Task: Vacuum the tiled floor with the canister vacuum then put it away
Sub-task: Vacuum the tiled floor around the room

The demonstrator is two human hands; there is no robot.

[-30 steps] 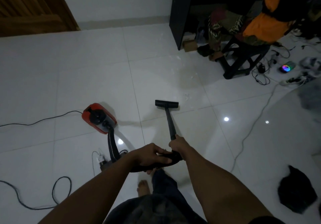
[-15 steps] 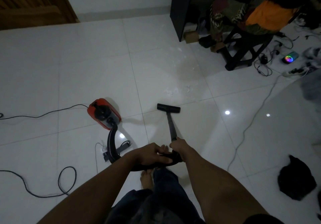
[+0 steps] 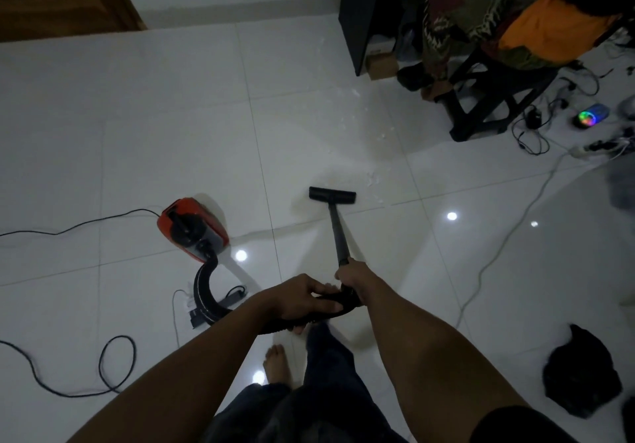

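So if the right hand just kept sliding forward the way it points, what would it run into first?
The right hand points along the black wand toward the floor, so it would likely reach the floor nozzle at the wand's end first. Beyond that lie only pale scraps on the tiles; depth is hard to judge.

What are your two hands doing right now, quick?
Left hand: closed around the black vacuum hose at the handle end.
Right hand: closed around the vacuum wand, just above the handle.
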